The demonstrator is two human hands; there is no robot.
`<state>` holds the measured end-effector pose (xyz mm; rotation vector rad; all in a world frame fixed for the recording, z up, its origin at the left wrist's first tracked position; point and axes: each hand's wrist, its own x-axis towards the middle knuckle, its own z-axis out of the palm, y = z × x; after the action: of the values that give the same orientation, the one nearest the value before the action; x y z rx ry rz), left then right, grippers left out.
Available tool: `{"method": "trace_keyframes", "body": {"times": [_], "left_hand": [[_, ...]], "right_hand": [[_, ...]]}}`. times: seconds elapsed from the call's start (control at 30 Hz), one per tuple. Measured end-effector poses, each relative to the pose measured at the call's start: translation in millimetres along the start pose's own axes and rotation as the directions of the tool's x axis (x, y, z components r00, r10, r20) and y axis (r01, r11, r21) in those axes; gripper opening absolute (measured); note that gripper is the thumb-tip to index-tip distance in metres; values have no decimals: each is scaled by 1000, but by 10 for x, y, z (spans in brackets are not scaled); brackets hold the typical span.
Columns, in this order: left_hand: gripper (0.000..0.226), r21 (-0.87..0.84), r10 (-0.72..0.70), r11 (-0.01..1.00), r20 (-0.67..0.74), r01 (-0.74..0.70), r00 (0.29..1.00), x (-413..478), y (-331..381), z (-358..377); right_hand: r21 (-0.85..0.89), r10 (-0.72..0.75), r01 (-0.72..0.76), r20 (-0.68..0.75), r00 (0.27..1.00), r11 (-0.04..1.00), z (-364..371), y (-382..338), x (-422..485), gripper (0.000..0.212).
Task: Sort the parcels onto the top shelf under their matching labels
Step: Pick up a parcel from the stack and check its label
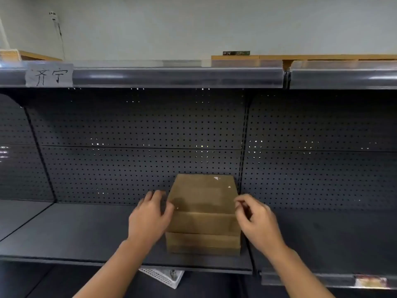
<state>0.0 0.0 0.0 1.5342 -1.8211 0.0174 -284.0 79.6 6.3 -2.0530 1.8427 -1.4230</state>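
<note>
Taking the parcels from the lower shelf (86, 231) to lift them to the top shelf (171, 76)

The two stacked parcels (204, 214) lie on the lower shelf, right of the paper label (49, 75); the left hand (150, 218) is open against their left side, the right hand (257, 220) half curled, seemingly just touching the right edge; better to press both sides flat and low, and check the label before lifting
</note>
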Motion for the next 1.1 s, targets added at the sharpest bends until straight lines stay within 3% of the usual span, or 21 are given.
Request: {"method": "trace_keyframes", "body": {"times": [0.07,0.33,0.43,0.57,0.67,0.77,0.87,1.0,1.1], "left_hand": [[32,16,14,1000,13,-14,1000,69,26,50],[39,6,-49,999,191,49,980,194,83,312],[40,-3,-41,999,223,43,974,194,40,376],[38,-131,-50,987,291,91,955,201,-15,435],[54,-293,-119,927,363,235,924,222,-33,428],[72,-451,-219,785,440,425,871,248,7,367],[69,-552,-310,612,492,567,814,257,99,326],[62,-613,-350,538,461,578,815,232,199,293],[61,-643,-307,554,434,529,847,146,263,230]], "right_hand": [[-49,18,-21,-70,997,999,69,-2,111,8],[-258,171,-178,-50,984,950,458,80,279,31],[-254,238,-245,-59,970,936,530,177,265,40],[-54,343,-344,-23,939,937,582,285,230,50],[154,472,-472,39,881,868,613,316,210,65],[357,592,-604,155,791,713,614,266,219,60],[513,611,-640,253,750,572,577,175,210,51],[554,585,-612,254,770,565,582,222,168,66],[595,543,-509,141,828,622,526,224,142,79]]}}
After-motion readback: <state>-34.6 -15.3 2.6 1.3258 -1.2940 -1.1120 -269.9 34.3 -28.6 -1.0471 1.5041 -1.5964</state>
